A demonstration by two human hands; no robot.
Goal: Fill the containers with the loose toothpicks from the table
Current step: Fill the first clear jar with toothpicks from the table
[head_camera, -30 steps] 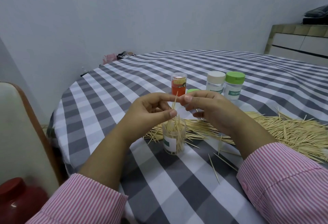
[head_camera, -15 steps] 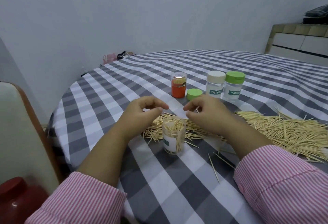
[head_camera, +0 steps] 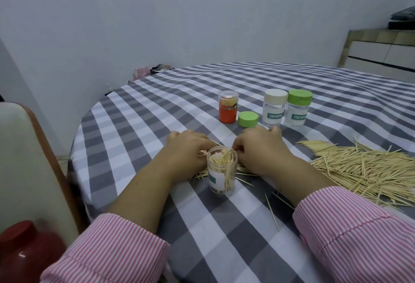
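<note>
The open container [head_camera: 221,171] stands upright on the worktop [head_camera: 139,130]. Behind it, both hands [head_camera: 187,148] [head_camera: 258,145] press on loose toothpicks [head_camera: 368,166]; finger closure is hidden. Risk: a wrist nudge topples the container.

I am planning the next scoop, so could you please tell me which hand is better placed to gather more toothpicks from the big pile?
Probably the right hand: the big pile spreads along its side, while the left hand sits beyond the open jar.
</note>
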